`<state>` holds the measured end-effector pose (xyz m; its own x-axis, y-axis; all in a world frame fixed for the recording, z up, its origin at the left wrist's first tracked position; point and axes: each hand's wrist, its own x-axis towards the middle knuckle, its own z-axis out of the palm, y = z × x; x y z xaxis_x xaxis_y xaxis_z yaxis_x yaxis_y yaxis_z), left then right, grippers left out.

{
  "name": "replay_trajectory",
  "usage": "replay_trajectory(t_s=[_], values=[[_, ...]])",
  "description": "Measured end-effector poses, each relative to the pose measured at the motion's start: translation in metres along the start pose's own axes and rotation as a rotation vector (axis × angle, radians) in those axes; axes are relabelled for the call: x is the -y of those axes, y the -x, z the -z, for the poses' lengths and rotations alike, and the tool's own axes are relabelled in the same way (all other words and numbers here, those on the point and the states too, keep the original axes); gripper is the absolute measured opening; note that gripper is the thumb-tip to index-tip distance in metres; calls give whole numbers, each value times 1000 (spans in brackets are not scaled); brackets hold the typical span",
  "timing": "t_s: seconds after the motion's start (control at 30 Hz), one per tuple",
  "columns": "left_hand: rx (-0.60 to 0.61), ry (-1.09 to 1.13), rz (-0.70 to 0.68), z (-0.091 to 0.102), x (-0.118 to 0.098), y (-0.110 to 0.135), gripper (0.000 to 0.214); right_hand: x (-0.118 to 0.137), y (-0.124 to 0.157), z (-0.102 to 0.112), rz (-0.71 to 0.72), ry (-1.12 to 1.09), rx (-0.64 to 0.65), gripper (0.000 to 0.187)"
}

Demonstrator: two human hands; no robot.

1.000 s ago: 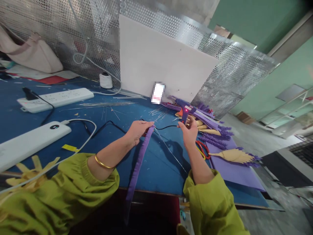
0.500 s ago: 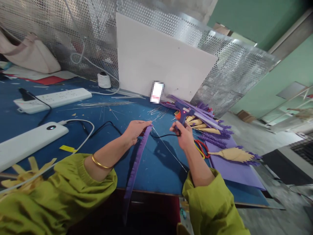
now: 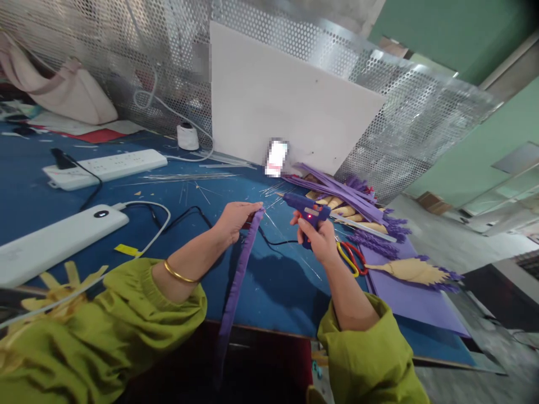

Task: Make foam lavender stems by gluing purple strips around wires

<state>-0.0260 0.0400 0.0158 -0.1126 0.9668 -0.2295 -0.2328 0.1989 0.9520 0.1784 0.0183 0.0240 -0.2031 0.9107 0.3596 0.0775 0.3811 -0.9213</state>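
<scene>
My left hand (image 3: 233, 220) pinches the top end of a long purple fringed strip (image 3: 238, 275), which hangs down past the blue table's front edge (image 3: 269, 328). My right hand (image 3: 319, 238) is wrapped round the handle of a purple glue gun (image 3: 304, 207). The gun is lifted off the table, its red light is on and its nozzle points left toward the strip's top end. A thin wire (image 3: 290, 244) lies on the table between my two hands. The gun's black cord (image 3: 273, 241) trails under it.
Purple strips and tan cones (image 3: 345, 205) are piled at the right, with red and yellow scissors (image 3: 349, 255) and purple sheets (image 3: 404, 292). Two white power strips (image 3: 107, 166) and cables lie at the left. A white board (image 3: 290, 112) leans on perforated metal mesh behind.
My right hand took the glue gun from the pile at the right, lifted it and swung its nozzle left toward the strip. My left hand kept hold of the strip.
</scene>
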Motion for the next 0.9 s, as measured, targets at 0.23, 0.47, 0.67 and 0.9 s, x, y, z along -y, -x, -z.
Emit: replay_trajectory(t_s=[0.23, 0.47, 0.67, 0.9], values=[[-34, 34, -39, 3, 1, -7, 22, -21, 5, 1, -10, 421, 82, 38], [-43, 4, -70, 1, 0, -4, 22, -21, 4, 0, 101, 629, 94, 38], [-26, -8, -84, 0, 0, -1, 22, -20, 4, -2, 120, 672, 93, 36], [-36, -25, -111, 1, 1, -2, 24, -13, 4, -3, 115, 716, 104, 35]])
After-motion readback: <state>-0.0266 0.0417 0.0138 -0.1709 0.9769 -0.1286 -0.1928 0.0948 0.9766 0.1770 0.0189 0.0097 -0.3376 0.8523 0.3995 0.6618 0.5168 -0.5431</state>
